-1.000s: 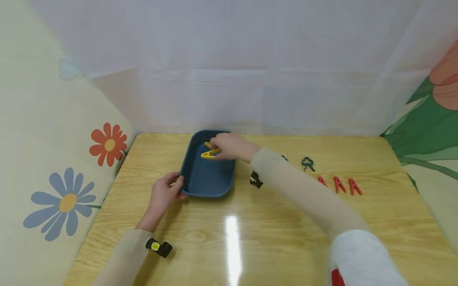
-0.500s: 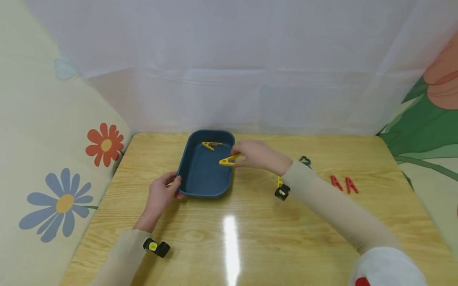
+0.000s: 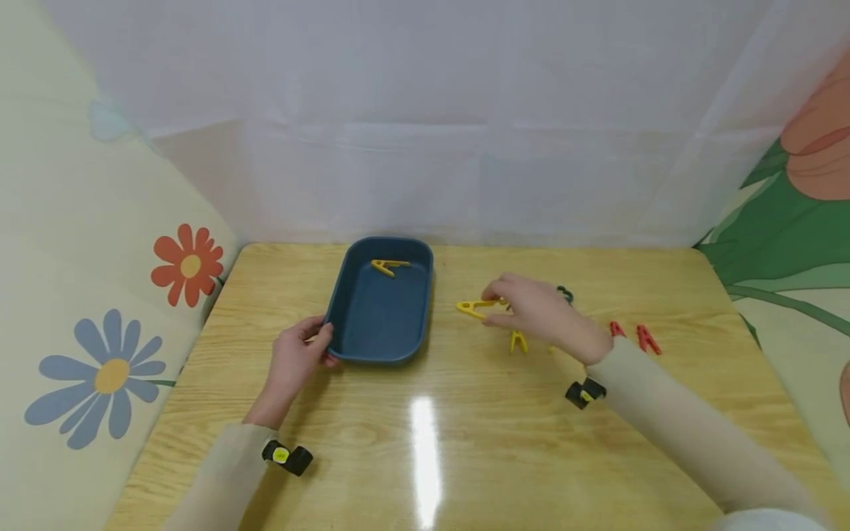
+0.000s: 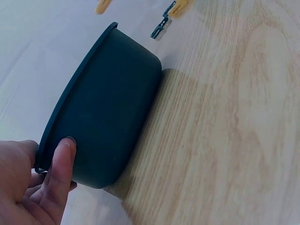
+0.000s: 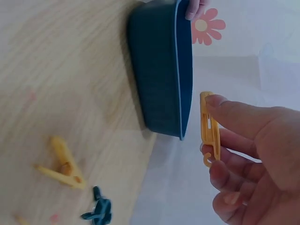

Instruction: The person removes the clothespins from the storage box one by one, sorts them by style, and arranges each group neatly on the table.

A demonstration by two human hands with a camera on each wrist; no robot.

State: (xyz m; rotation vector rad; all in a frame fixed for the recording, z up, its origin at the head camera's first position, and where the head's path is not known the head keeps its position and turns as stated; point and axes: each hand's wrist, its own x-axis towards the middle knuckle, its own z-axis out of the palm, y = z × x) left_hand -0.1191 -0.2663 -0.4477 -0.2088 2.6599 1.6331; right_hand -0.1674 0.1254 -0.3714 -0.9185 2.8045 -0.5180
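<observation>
My left hand [image 3: 296, 361] grips the near left corner of a dark blue plastic tray [image 3: 378, 324]; in the left wrist view the thumb and fingers pinch its rim. One yellow clothespin [image 3: 390, 266] lies inside, toward the far end. To the right of the tray, my right hand [image 3: 544, 313] pinches another yellow clothespin [image 5: 209, 124] between thumb and fingers, above the table. Just below that hand in the head view, a third yellow clothespin [image 3: 518, 341] lies on the wood. A dark green clip [image 3: 565, 293] is partly hidden behind the hand.
Red clothespins [image 3: 648, 339] lie on the wooden table [image 3: 505, 442] to the right, partly covered by the right arm. A white cloth backdrop [image 3: 372, 147] rises at the table's far edge. Flower-patterned panels stand on both sides.
My right hand has moved right, from over the tray to the table beside it, carrying the yellow clothespin along. One yellow clothespin stays in the tray. My left hand keeps its grip.
</observation>
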